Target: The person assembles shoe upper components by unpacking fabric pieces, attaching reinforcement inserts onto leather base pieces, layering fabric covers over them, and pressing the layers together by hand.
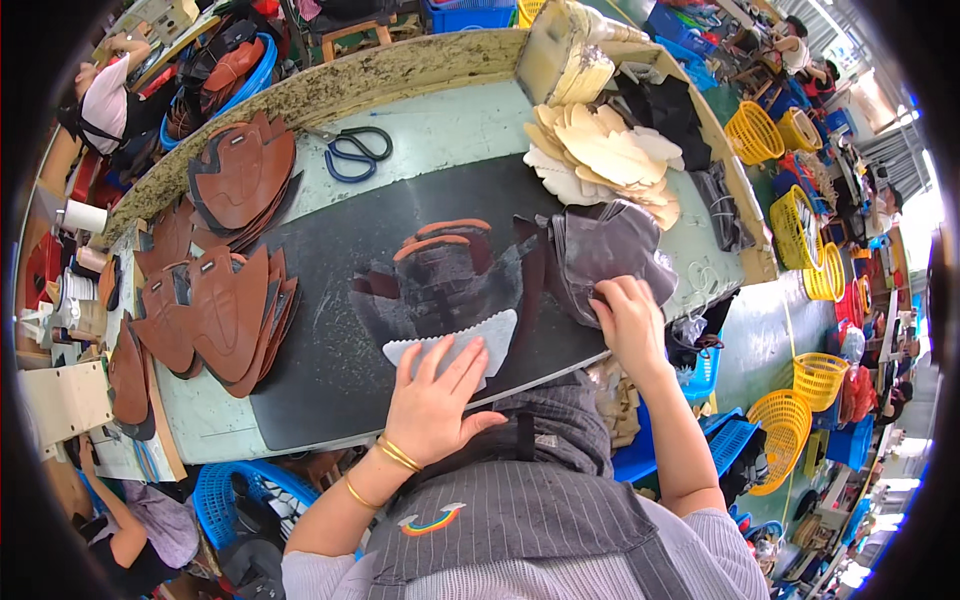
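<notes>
My left hand [430,390] lies flat, fingers spread, on a light grey piece with a zigzag edge [490,334]. This piece covers the near end of a dark shoe-upper piece [440,290] with brown-orange curved edges, on a black mat [310,400]. To the right, my right hand [632,315] has its fingers curled and pinched at the near edge of a stack of thin dark grey pieces [605,250]; the fingertips partly hide what they grip. Beyond that stack lies a pile of cream-coloured cut pieces [605,155].
Stacks of brown leather shoe-upper pieces [230,310] stand at the left. Blue-handled scissors [355,155] rest beyond the mat. A raised wooden rim [330,85] borders the table's far side. Yellow baskets [780,430] stand on the floor at right; other people work nearby.
</notes>
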